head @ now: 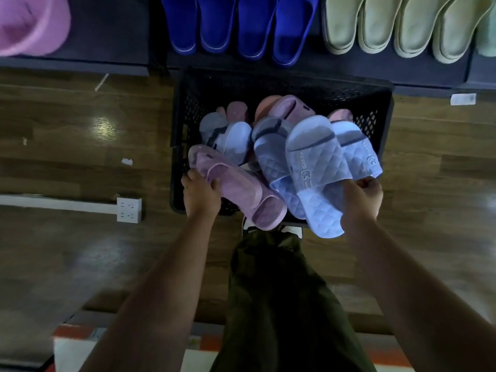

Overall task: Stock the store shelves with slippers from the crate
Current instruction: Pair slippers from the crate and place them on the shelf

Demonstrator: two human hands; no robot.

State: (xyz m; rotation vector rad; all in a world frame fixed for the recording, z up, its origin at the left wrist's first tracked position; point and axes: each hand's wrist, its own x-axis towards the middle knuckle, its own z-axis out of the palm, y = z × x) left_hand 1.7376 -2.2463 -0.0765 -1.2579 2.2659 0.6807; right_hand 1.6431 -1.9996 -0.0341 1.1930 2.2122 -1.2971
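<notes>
From the head camera, a black crate [182, 116] sits on the wooden floor [67, 146], its far wall against the foot of a dark shelf [107, 63]. The left hand [201, 196] is at the crate's near left corner, fingers curled round the side of a pink slipper [237, 190], which lies tilted across the near rim. The right hand [363, 198] is at the near right corner, fingers closed on a fan of pale blue slippers [319, 167] with quilted straps, lifted over the rim; how many it truly holds I cannot tell. More pink and blue slippers [230, 135] lie jumbled inside the crate. On the shelf stand royal blue slippers [228, 25] in a row, pale green slippers [402, 25] towards its right end and a pink one [29, 22] at its left end. A white socket strip [129, 209] lies on the floor left of the crate
</notes>
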